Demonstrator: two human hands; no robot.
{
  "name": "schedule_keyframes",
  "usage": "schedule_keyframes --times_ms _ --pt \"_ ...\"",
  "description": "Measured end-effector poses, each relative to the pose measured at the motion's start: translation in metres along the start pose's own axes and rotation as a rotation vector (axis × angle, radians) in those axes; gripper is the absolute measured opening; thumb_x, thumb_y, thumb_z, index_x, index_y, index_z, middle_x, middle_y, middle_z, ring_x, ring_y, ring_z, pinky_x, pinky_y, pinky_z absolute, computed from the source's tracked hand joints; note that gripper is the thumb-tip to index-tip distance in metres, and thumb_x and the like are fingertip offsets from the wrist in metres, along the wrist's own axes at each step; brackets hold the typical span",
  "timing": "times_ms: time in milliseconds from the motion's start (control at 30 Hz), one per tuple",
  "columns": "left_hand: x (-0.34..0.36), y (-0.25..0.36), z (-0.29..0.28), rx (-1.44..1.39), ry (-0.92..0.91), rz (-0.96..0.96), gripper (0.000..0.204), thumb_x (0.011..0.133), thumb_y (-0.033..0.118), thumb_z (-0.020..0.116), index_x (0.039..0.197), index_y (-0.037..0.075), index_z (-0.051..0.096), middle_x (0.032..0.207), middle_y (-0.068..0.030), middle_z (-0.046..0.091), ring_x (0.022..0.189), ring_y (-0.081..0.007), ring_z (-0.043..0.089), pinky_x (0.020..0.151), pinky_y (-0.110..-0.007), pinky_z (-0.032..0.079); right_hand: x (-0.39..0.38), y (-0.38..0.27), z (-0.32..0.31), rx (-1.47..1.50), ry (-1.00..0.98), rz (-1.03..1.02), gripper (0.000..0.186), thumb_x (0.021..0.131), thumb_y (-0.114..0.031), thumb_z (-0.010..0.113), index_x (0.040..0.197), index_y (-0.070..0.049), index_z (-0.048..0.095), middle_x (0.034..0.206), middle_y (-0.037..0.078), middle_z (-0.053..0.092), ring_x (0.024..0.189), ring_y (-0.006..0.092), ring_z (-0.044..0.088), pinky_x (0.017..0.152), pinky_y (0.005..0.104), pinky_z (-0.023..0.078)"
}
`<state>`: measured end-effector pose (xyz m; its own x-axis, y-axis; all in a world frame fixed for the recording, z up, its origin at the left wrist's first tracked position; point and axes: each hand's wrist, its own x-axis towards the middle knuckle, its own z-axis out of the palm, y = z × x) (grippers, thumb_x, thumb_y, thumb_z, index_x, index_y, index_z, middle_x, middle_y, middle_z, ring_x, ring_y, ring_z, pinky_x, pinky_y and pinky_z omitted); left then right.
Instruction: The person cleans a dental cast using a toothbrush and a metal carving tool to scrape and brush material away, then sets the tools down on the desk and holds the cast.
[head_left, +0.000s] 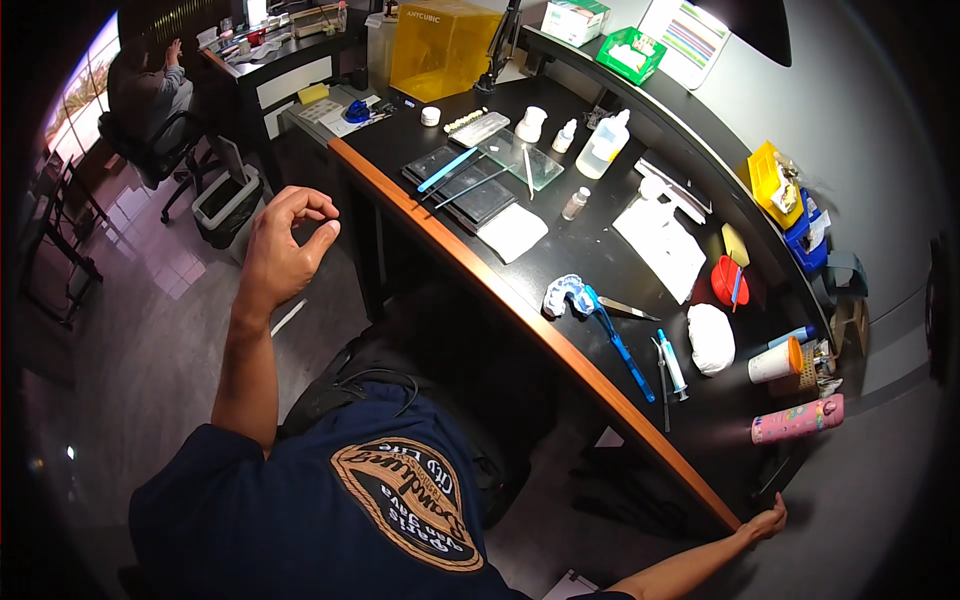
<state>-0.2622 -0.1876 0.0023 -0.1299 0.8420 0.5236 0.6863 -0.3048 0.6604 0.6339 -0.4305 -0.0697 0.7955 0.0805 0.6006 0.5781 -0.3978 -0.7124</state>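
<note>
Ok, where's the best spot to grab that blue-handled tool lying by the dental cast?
Probably the bare middle of the blue handle, pinched from above. It lies flat on the black table, its upper end resting against the cast, its lower end pointing toward the orange table edge. The syringe lies close on its right, so coming from the left side looks clearer.
</note>
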Motion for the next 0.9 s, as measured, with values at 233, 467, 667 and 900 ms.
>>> schedule_keyframes --times_ms 233,467,667,900 --pt "0.0 0.0 0.0 0.0 0.0 0.006 0.011 0.086 0.001 0.069 0.097 0.001 0.066 0.106 -0.0069 0.065 0.093 -0.0149 0.065 0.086 -0.03 0.052 0.005 0.008 -0.001 -0.103 -0.115 -0.055 0.047 0.085 -0.03 0.043 0.106 -0.013 0.081 0.141 0.022 0.056 0.132 0.0301 0.051 0.112 0.0404 0.034" --pt "-0.001 0.001 -0.002 0.037 -0.005 0.0 0.012 0.086 0.001 0.069 0.098 0.001 0.066 0.108 -0.0072 0.065 0.094 -0.0152 0.065 0.086 -0.03 0.052 -0.003 -0.003 0.006 -0.085 -0.002 -0.195 0.046 0.081 -0.022 0.043 0.1 -0.003 0.081 0.102 0.017 0.068 0.095 0.0318 0.061 0.093 0.0402 0.045" --pt "0.001 0.002 0.0 -0.045 -0.013 -0.005 0.003 0.085 0.003 0.068 0.086 0.0 0.066 0.072 -0.0037 0.059 0.067 -0.0117 0.058 0.065 -0.027 0.045 0.003 0.001 -0.002 -0.119 -0.178 -0.078 0.048 0.087 -0.029 0.041 0.107 -0.014 0.081 0.147 0.021 0.052 0.139 0.0274 0.043 0.112 0.0394 0.031" --pt "0.0 -0.016 0.003 -0.251 0.036 0.0 0.037 0.087 -0.002 0.065 0.065 0.005 0.035 0.058 0.0036 0.029 0.053 -0.0058 0.027 0.049 -0.029 0.026 0.007 0.007 0.003 0.042 -0.085 -0.148 0.049 0.085 -0.022 0.04 0.109 0.001 0.077 0.124 0.022 0.068 0.119 0.0345 0.06 0.104 0.0392 0.042"
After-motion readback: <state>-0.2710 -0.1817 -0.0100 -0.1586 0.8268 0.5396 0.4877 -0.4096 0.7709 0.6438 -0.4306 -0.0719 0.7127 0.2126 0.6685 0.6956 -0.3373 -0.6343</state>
